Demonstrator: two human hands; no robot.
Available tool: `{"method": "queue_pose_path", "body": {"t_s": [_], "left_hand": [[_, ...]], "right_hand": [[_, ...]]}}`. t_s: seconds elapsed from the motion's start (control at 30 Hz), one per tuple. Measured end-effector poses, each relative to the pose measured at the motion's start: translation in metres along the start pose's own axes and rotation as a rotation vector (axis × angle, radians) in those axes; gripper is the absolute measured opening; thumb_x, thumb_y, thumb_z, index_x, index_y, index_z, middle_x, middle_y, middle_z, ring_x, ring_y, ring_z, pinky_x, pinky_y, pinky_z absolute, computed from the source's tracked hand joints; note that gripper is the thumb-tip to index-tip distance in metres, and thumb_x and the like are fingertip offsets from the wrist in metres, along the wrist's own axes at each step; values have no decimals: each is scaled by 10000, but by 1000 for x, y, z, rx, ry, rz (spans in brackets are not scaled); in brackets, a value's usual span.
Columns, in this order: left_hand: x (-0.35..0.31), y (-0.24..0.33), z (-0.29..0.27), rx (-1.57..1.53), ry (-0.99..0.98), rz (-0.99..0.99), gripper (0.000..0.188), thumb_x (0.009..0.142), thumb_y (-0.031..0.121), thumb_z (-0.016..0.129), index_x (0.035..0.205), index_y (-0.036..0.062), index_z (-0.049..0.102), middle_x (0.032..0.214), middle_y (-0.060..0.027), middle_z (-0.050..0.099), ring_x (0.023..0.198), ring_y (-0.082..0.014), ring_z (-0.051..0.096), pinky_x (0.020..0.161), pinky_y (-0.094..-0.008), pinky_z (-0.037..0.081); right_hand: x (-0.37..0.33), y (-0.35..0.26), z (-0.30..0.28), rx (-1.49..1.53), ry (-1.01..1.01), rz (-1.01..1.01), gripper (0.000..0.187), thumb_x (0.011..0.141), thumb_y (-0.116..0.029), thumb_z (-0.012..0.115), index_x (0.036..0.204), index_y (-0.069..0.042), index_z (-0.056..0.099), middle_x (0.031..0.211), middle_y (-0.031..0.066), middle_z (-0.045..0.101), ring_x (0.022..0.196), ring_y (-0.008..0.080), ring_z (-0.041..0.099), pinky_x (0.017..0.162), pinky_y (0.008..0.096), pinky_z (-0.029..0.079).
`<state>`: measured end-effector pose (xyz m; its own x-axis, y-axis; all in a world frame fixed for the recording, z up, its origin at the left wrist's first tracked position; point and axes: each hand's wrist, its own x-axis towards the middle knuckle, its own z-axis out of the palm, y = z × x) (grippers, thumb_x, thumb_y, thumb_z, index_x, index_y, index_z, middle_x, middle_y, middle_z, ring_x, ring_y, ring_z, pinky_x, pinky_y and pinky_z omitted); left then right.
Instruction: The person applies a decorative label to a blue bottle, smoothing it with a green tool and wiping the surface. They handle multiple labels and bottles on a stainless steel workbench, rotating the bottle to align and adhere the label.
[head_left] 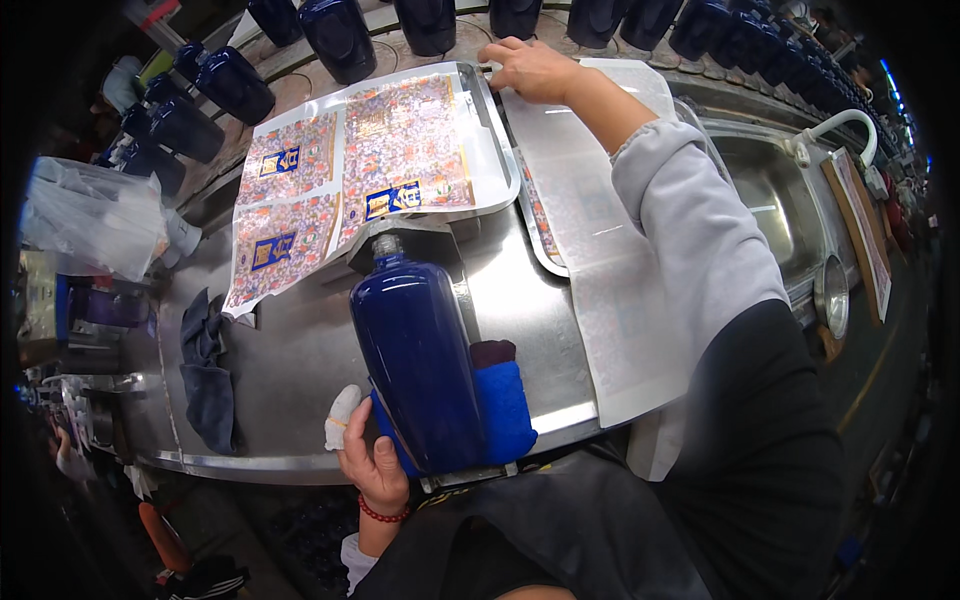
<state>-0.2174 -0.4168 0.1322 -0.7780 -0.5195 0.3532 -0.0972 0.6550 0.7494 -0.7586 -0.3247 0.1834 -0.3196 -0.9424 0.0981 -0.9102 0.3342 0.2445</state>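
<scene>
A glossy dark-blue bottle (418, 350) lies tilted on a bright-blue cloth pad (505, 405), its neck pointing away from me. My left hand (375, 465) is beside the bottle's lower left side, fingers extended and apart, one fingertip wrapped in white. A red bead bracelet circles that wrist. At the far side, my right hand (530, 70) reaches to the upper corner of a translucent white sheet (610, 270), next to a metal tray (508, 165). Its fingers are stretched leftward with a gap between them. Patterned decal sheets (405, 130), colourful with blue label panels, lie left of it.
Several dark-blue bottles (337, 38) line the curved far edge. A crumpled grey-blue cloth (207, 370) lies at left on the metal table (285, 400), below a clear plastic bag (95, 215). To the right are a sink (770, 190), a faucet (845, 125) and a metal ladle (831, 295).
</scene>
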Motion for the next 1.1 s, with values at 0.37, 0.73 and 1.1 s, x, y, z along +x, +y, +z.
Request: {"method": "queue_pose_path", "body": {"t_s": [0.37, 0.73, 1.1], "left_hand": [[4, 1, 2, 55, 40, 41, 528, 1046, 366, 489, 1320, -77, 578, 1205, -215, 668, 1091, -317, 649, 966, -409, 481], [3, 1, 2, 39, 28, 22, 516, 1050, 361, 496, 1319, -69, 587, 1225, -212, 663, 1137, -329, 632, 1012, -419, 450], [48, 48, -21, 90, 24, 223, 480, 1039, 310, 550, 1328, -73, 571, 1372, -266, 569, 1321, -390, 519, 1117, -458, 382]], "right_hand": [[-15, 6, 10, -42, 97, -10, 305, 843, -38, 675, 1079, -203, 775, 1350, 16, 560, 1317, 240, 478, 971, 403, 486], [-32, 19, 7, -58, 192, 2, 125, 910, -154, 612, 949, -163, 731, 1222, -18, 606, 1264, 209, 502, 887, 417, 481], [-165, -1, -69, 188, 63, 31, 21, 821, -38, 659, 830, -52, 672, 973, 74, 638, 1097, 291, 581, 873, 411, 536]]}}
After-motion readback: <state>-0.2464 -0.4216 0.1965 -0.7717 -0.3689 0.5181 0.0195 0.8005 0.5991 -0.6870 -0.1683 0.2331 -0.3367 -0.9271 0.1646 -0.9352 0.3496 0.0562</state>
